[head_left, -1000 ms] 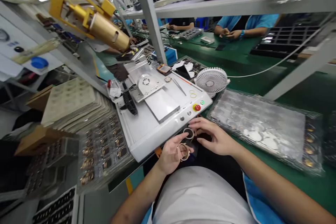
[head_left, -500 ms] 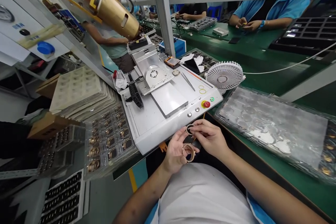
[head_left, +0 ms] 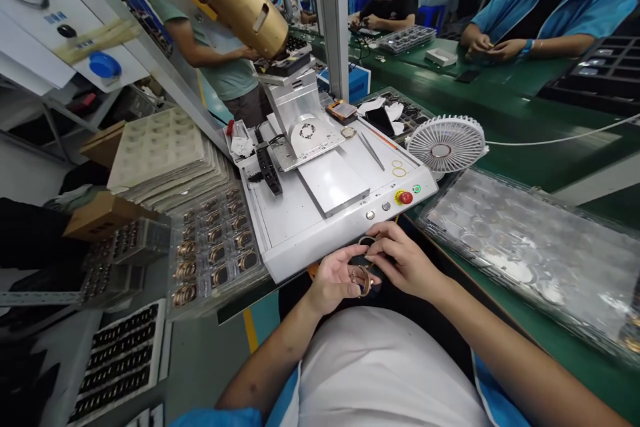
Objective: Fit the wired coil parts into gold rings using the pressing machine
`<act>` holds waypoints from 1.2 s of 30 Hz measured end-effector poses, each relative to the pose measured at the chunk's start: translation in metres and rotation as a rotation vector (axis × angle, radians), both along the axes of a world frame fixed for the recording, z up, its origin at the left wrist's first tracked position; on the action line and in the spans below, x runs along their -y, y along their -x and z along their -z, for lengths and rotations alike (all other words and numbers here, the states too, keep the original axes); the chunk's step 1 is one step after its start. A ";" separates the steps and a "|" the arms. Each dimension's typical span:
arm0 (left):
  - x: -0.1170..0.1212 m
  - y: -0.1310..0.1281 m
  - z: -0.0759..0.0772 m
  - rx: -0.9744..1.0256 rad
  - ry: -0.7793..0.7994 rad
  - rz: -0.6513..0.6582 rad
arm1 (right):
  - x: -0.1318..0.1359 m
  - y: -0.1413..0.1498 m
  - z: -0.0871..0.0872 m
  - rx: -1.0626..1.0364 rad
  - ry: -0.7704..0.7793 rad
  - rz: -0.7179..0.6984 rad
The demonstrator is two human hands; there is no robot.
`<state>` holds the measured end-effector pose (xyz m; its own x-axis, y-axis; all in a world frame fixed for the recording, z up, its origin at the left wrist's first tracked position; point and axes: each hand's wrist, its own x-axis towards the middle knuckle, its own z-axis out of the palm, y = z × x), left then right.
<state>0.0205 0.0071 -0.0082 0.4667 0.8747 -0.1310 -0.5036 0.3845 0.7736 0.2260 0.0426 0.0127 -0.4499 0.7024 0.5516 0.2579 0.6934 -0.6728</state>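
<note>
My left hand (head_left: 336,280) grips a rose-gold watch case (head_left: 364,280), a ring-shaped metal piece, between thumb and fingers. My right hand (head_left: 404,259) is closed in a pinch on a thin, pale ring (head_left: 367,240), just above the watch case. Both hands are close together in front of the white machine's front edge (head_left: 320,247). The ring and the watch case look apart. Fingers hide part of both pieces.
A silver metal plate (head_left: 334,185), tweezers (head_left: 371,150) and two thin yellow rings (head_left: 399,169) lie on the machine, near a red button (head_left: 405,197). A white fan (head_left: 445,147) stands right. Trays of watch cases (head_left: 215,247) are left. Co-workers (head_left: 530,27) sit opposite.
The view has shifted, so the machine and trays appear moved. My right hand has turned the thin ring, now seen more edge-on. The watch case in my left hand has turned too.
</note>
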 end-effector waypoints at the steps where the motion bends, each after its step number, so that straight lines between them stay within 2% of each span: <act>1: 0.001 -0.001 0.000 0.005 -0.001 -0.009 | -0.001 0.001 0.000 0.003 -0.010 0.014; 4: 0.002 -0.004 -0.002 0.021 -0.006 -0.051 | -0.008 0.004 -0.002 -0.002 -0.022 0.033; 8: 0.001 -0.003 -0.009 0.038 0.019 -0.103 | -0.017 0.009 -0.012 0.007 -0.033 -0.079; 11: -0.002 0.001 -0.011 0.082 0.101 -0.114 | -0.014 0.011 -0.014 0.039 -0.044 -0.139; 13: -0.003 0.003 -0.009 0.114 0.165 -0.146 | -0.012 0.011 -0.013 0.017 -0.054 -0.115; 16: -0.002 0.003 -0.005 0.144 0.185 -0.223 | -0.023 0.012 -0.012 -0.132 0.010 0.024; 19: 0.000 0.002 -0.001 0.122 0.135 -0.220 | -0.058 0.018 -0.015 -0.207 0.187 0.291; 22: 0.003 0.002 -0.001 0.077 0.072 -0.197 | -0.101 0.024 -0.023 -0.087 0.305 0.528; 25: 0.008 0.007 -0.002 0.023 0.017 -0.219 | -0.124 0.024 -0.027 0.034 0.343 0.596; 27: 0.013 0.012 -0.004 -0.035 -0.029 -0.233 | -0.118 0.019 -0.026 0.027 0.300 0.650; 29: 0.018 0.017 -0.006 -0.132 -0.109 -0.221 | -0.096 0.014 -0.021 -0.011 0.260 0.669; 30: 0.021 0.017 -0.006 -0.204 -0.162 -0.220 | -0.080 0.013 -0.018 -0.034 0.279 0.631; 31: 0.023 0.016 -0.006 -0.292 -0.219 -0.229 | -0.063 0.013 -0.014 -0.061 0.338 0.552; 34: 0.026 0.007 -0.005 -0.561 -0.396 -0.254 | -0.015 0.021 -0.003 -0.215 0.653 0.218; 36: 0.025 -0.003 -0.003 -0.663 -0.488 -0.217 | 0.004 0.029 0.003 -0.365 0.818 0.095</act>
<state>0.0234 -0.0176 -0.0051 0.2417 0.9655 0.0969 0.0883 -0.1214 0.9887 0.1971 0.0386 0.0101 -0.2645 0.9636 -0.0400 -0.0361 -0.0514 -0.9980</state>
